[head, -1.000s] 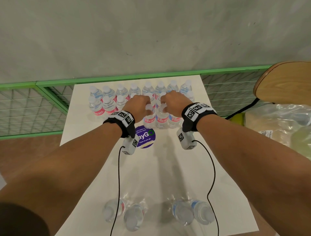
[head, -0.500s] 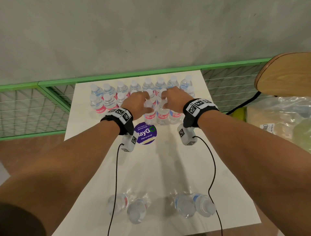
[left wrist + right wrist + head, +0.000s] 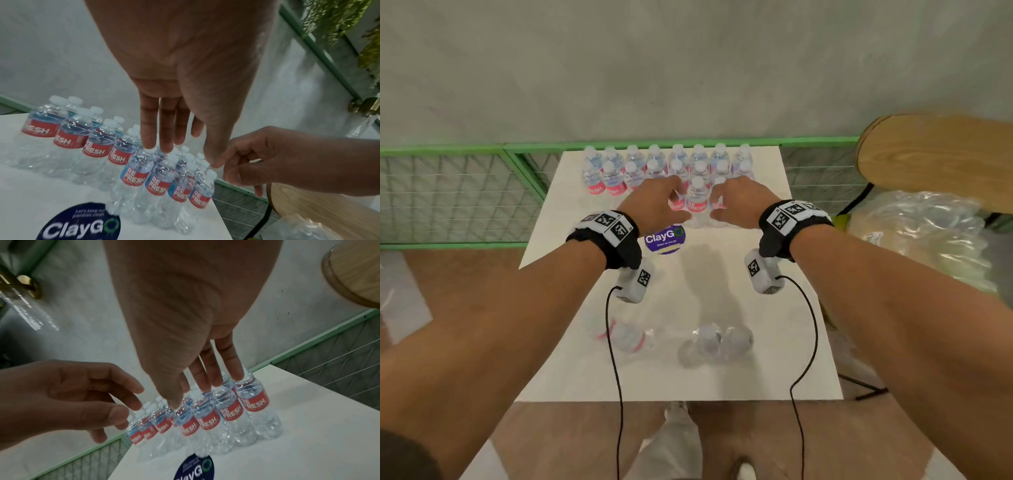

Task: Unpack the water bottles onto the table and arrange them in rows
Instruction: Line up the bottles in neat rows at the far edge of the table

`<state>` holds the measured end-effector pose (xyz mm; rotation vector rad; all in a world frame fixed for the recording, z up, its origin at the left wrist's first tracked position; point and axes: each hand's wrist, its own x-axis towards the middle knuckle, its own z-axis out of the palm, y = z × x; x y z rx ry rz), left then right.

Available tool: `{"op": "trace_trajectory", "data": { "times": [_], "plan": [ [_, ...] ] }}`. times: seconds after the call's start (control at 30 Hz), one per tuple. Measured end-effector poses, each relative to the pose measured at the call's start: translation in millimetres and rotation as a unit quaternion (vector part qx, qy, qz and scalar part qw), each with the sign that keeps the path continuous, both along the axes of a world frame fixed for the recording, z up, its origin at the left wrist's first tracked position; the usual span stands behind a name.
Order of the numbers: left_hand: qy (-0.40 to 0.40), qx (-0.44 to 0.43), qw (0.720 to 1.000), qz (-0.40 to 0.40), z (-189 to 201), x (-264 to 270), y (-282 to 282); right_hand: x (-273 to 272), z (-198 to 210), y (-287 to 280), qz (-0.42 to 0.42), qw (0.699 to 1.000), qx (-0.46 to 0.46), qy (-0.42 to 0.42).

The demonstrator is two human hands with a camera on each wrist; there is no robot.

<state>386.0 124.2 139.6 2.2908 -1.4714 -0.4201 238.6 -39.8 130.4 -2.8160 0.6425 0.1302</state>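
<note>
The white table [image 3: 774, 342] carries the upright water bottles [image 3: 674, 168] in two rows along its far edge, with a short third row [image 3: 697, 202] begun in front at centre-right; the four remaining bottles [image 3: 671, 339] stand near the front edge. The packed rows are the biggest risk: a nudge could topple one light bottle into the others, domino fashion. The left hand [image 3: 657, 202] and right hand [image 3: 739, 202] hover with fingers spread and loose, holding nothing, fingertips just over the caps, so a careless sweep could cause exactly that. The wrist-camera cables [image 3: 613, 359] dangle among the front bottles and may snag them. A round ClayGo sticker [image 3: 664, 238] lies flat, obstructing nothing.
</note>
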Motion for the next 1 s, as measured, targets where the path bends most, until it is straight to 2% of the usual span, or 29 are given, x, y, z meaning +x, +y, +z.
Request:
{"op": "trace_trajectory", "data": {
  "times": [0.23, 0.43, 0.57, 0.7, 1.0],
  "plan": [
    [0.024, 0.079, 0.996, -0.017, -8.4, -103.8, 61.7, -98.4, -8.7, 54.5, 0.06, 0.995, 0.043, 0.06],
    [0.037, 0.135, 0.99, -0.016, -29.3, -159.9, 92.3, -145.8, -27.8, 99.4, 0.102, 0.987, 0.051, 0.11],
    [0.008, 0.166, 0.986, -0.016, -45.4, -177.5, 98.7, -156.9, -39.1, 120.3, 0.123, 0.985, 0.035, 0.114],
    [-0.022, 0.156, 0.987, -0.014, -57.3, -182.5, 98.6, -157.7, -43.3, 133.1, 0.137, 0.985, 0.0, 0.106],
    [-0.035, 0.143, 0.989, -0.014, -61.3, -171.2, 99.1, -148.5, -46.5, 132.0, 0.12, 0.989, 0.017, 0.089]
  ]
}}
